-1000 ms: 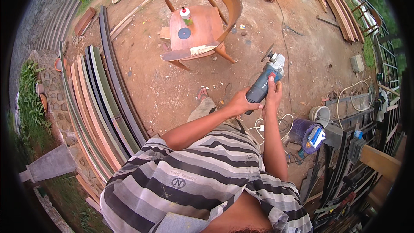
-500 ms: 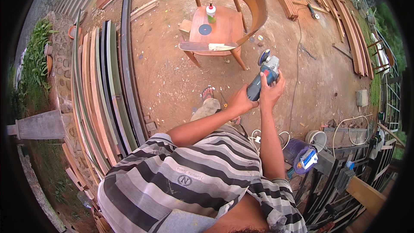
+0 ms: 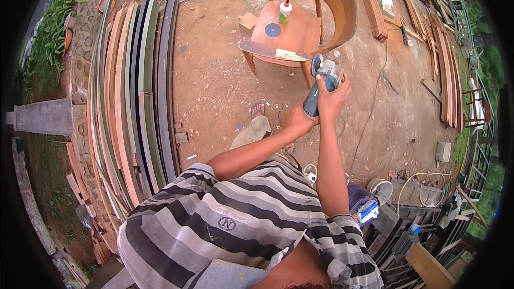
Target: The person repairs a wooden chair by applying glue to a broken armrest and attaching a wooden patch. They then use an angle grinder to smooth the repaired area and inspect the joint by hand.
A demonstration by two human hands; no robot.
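In the head view, count two bare hands on one angle grinder (image 3: 312,100), raised above the ground just short of the chair's near right corner in the picture. Find the left hand (image 3: 300,119) at the rear of the dark body, fingers curled closed around it; find the right hand (image 3: 334,98) farther forward near the metal head, fingers wrapped on the casing with thumb laid along the near side. Note one round disc (image 3: 317,62) mounted on the head, overlapping the chair's near edge in the picture; cannot tell contact. Count one wooden armchair (image 3: 300,28) close by, bearing one bottle (image 3: 284,13) with a red cap, one loose dark disc (image 3: 272,30) and one pale patch (image 3: 289,54) on the near armrest. Count also one white bucket (image 3: 381,190) at lower right, one grey block (image 3: 443,152) farther right, and one second power tool (image 3: 407,37) on the ground beyond. Compared with half a second ago, see the chair lower and farther right in the picture, and the grinder nearer to the chair, formerly with a clear gap between. Find the two-handed hold unchanged, likewise the bottle and loose disc on the seat.
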